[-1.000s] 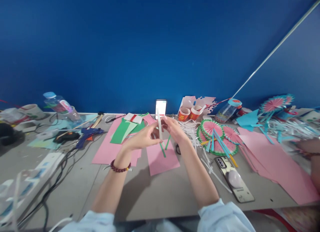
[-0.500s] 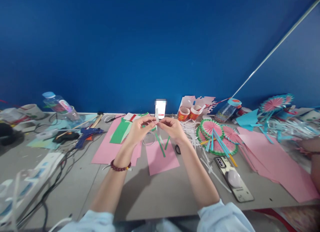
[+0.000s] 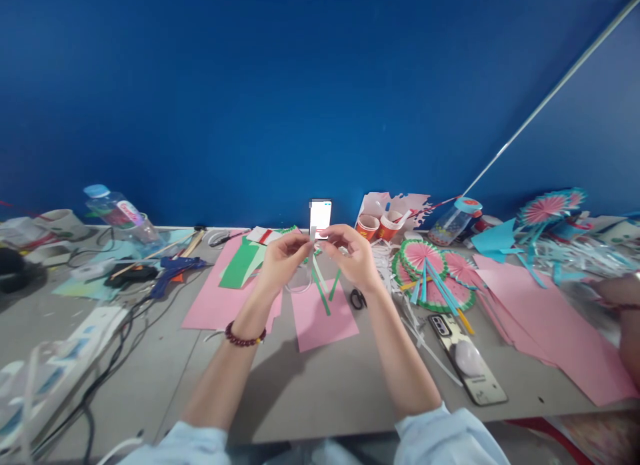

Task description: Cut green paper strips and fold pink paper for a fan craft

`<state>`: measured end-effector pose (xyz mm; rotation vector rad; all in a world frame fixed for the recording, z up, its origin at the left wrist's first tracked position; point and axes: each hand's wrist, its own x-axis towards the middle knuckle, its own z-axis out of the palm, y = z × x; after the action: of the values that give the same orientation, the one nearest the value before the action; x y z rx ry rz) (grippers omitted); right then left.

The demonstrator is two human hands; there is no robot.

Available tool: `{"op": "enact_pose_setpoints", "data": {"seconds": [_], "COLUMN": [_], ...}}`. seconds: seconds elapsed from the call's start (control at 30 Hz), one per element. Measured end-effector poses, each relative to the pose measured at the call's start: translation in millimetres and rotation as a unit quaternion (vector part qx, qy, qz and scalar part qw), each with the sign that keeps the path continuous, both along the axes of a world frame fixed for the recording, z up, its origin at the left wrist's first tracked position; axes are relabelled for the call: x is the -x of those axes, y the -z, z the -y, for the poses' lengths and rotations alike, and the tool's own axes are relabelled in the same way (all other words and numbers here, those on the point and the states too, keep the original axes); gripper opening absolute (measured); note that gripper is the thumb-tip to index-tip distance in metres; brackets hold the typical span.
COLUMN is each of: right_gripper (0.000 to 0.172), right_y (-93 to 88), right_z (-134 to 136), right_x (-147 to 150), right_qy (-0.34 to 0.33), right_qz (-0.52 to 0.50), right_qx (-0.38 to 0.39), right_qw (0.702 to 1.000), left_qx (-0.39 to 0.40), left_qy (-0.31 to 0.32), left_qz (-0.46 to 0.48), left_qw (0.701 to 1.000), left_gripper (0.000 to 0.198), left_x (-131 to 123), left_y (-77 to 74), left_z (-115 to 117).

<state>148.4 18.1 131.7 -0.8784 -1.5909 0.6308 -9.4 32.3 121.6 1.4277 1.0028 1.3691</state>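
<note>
Your white paper strip [image 3: 318,268] is long, thin and flat. It is held up in the air in front of you, pinched at its upper end between the fingertips of your left hand [image 3: 283,257] and your right hand [image 3: 354,255]. The top is hidden by your fingers (only the lower part shows). The free end hangs down, slanting slightly to the right.

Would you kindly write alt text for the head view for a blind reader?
The left hand and right hand pinch a narrow white paper strip above a pink sheet on a grey table littered with paper fans, a phone, cups and cables; blue wall behind.
</note>
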Motion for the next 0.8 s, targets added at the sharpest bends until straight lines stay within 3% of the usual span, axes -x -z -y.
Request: {"op": "enact_pose_setpoints", "data": {"seconds": [0.17, 0.47, 0.8], "right_gripper": [0.014, 0.016, 0.022], "right_y": [0.0, 8.6, 4.7], "right_z": [1.0, -5.2, -5.1], "right_x": [1.4, -0.6, 0.1], "right_qy": [0.042, 0.094, 0.122], "right_qz": [0.066, 0.134, 0.252], "right_qx": [-0.087, -0.11, -0.163], "right_qw": [0.993, 0.98, 0.946], "left_qx": [0.009, -0.081, -0.147], "left_qy": [0.004, -0.04, -0.051], "left_qz": [-0.003, -0.142, -0.24], "left_qw": [1.0, 0.986, 0.958], "left_gripper": [0.029, 0.017, 0.018], "left_x": [-3.0, -3.8, -3.4], "left_y": [-3.2, -6.4, 3.8], "left_z": [3.0, 7.0, 6.4]}}
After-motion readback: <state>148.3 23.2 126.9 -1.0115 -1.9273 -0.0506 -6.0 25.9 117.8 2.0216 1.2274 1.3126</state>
